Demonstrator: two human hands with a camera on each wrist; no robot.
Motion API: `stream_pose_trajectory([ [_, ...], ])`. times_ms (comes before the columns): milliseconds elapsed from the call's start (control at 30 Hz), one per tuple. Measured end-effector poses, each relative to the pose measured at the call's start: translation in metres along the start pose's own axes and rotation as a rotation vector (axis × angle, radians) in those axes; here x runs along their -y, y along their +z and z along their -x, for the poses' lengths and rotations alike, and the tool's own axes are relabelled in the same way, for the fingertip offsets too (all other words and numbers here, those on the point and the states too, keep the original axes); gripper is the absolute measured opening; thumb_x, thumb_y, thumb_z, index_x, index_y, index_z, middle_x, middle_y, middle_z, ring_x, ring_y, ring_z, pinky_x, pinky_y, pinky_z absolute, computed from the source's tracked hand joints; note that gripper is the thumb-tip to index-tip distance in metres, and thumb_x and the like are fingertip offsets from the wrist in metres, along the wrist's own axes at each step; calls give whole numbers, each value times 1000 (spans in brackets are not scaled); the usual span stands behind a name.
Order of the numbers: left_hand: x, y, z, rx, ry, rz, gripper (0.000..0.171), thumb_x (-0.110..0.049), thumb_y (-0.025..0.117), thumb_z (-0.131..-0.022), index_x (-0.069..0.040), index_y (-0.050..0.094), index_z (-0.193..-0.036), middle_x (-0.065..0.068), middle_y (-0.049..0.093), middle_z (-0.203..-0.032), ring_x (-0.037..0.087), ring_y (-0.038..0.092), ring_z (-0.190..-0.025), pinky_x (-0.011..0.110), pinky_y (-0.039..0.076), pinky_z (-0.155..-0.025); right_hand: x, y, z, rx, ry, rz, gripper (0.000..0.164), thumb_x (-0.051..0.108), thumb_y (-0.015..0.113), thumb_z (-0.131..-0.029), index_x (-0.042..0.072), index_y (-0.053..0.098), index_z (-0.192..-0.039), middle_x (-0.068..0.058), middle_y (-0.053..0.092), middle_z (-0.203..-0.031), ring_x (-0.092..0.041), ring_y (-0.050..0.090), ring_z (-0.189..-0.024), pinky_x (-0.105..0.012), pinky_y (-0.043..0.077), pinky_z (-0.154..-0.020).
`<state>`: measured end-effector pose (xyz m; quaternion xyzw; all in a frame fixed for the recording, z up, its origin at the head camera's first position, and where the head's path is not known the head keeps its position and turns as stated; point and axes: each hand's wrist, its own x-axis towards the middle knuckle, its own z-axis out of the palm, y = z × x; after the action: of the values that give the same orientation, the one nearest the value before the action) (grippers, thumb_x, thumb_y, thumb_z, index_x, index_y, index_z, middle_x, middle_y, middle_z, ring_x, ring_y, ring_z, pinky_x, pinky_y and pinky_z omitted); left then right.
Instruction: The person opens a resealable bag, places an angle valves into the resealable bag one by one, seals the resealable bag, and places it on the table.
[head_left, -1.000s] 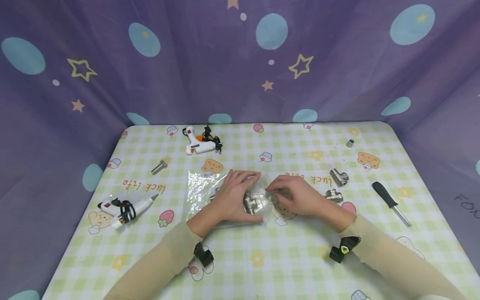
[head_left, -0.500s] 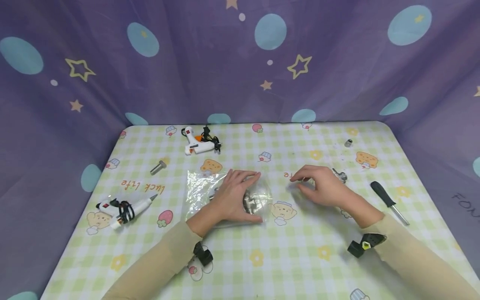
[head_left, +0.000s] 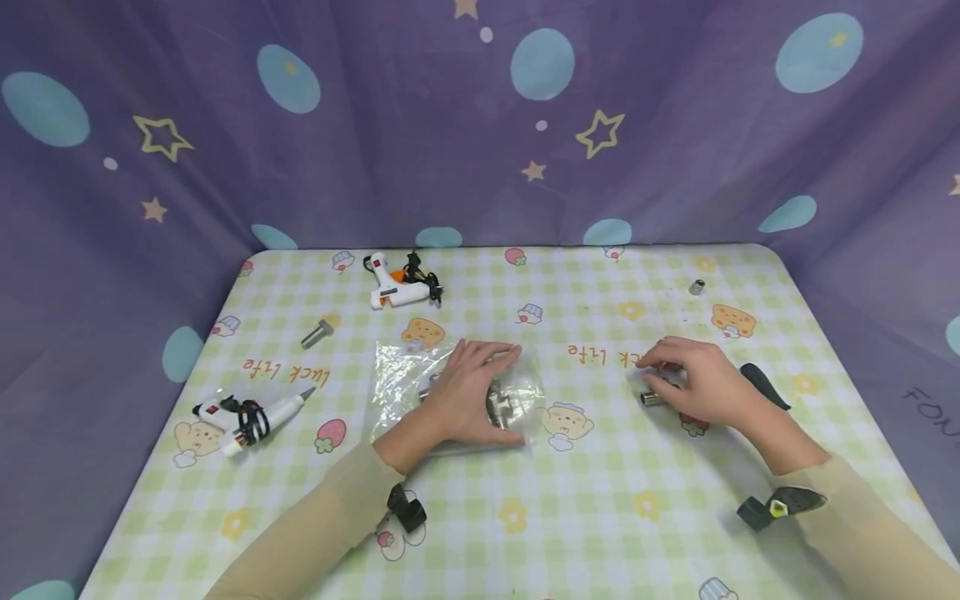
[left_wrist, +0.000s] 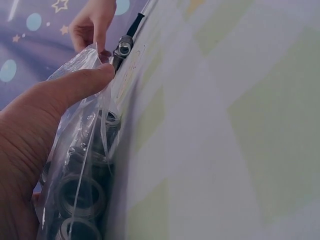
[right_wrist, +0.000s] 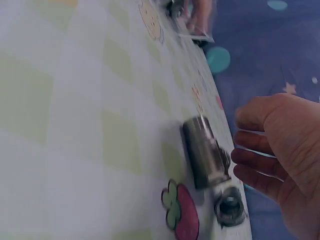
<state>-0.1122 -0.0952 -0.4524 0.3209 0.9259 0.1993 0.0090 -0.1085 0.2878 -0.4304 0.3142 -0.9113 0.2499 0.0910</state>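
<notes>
My left hand (head_left: 468,396) holds a clear plastic bag (head_left: 397,375) at the middle of the table, thumb on the near side and fingers on the far side. Several shiny metal pipe fittings (left_wrist: 82,197) show through the plastic. To the right, my right hand (head_left: 697,379) hovers over a metal tee fitting (right_wrist: 202,152) that lies on the cloth, with bent fingers and a gap between them and the metal. A second metal fitting (right_wrist: 230,206) lies close beside that tee; the hand mostly hides it in the head view.
A black-handled screwdriver (head_left: 765,385) lies right of the right hand, partly covered by it. Farther back is a small metal fitting (head_left: 697,287). On the left are a bolt (head_left: 317,334), a white glue gun (head_left: 401,293) and another white gun-shaped tool (head_left: 281,412) with a wrapped cord.
My right hand has left the bag's right edge and moved right to the loose tee fittings. The left hand has stayed on the bag.
</notes>
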Motion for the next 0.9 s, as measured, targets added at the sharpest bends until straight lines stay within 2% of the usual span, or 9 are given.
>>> stream_pose_trajectory([
  [300,1,2,-1,12,-6,0,130,-77,89,-60,-14,43,-163,6,48,-164,32,46,-149,70,23,-130,-8,-9,22,12,23,1,30,6,89,-83,20,79,-107,9,76,-101,-8,71,-86,-32,62,-73],
  [433,0,2,0,20,-11,1,130,-77,89,-60,-14,43,-164,7,47,-164,32,45,-149,70,22,-130,-9,-11,28,40,30,-2,37,10,93,-79,24,79,-111,11,77,-106,-12,74,-92,-17,57,-90],
  [467,0,2,0,20,-12,1,130,-77,89,-60,-14,43,-164,7,47,-164,32,45,-149,70,22,-130,-9,-12,29,50,35,0,39,11,94,-78,25,79,-112,11,77,-107,-15,75,-97,-16,56,-95],
  [533,1,2,1,20,-13,-2,130,-77,89,-60,-14,43,-164,7,47,-164,32,46,-149,70,22,-130,-9,-12,31,72,45,13,43,11,95,-76,25,79,-114,11,78,-111,-24,75,-109,-21,55,-103],
  [567,1,2,1,19,-13,-2,130,-77,89,-60,-14,43,-164,7,47,-164,32,46,-149,70,22,-130,-9,-12,32,81,48,19,45,9,95,-76,24,78,-115,10,78,-113,-29,74,-114,-27,58,-99],
  [633,1,2,1,22,-14,-4,130,-77,89,-60,-14,43,-164,6,47,-164,32,46,-149,69,23,-130,-10,-12,33,101,61,29,48,6,94,-76,24,78,-117,9,78,-116,-37,71,-122,-39,60,-101],
  [700,1,2,1,26,-14,-10,130,-77,89,-60,-15,42,-164,6,47,-165,31,46,-149,69,23,-130,-10,-12,34,120,68,33,50,3,93,-76,23,77,-119,8,78,-117,-36,71,-121,-49,62,-92],
  [767,1,2,1,28,-15,-14,130,-78,88,-61,-15,42,-164,5,47,-165,31,46,-149,69,23,-131,-11,-12,33,136,70,32,51,1,92,-77,22,77,-121,7,77,-118,-31,74,-116,-49,64,-88],
  [900,2,1,1,29,-17,-21,130,-78,88,-61,-16,41,-164,5,47,-165,30,46,-149,68,24,-131,-12,-10,31,150,64,38,51,2,91,-78,22,76,-122,9,77,-116,-17,76,-101,-40,65,-81],
])
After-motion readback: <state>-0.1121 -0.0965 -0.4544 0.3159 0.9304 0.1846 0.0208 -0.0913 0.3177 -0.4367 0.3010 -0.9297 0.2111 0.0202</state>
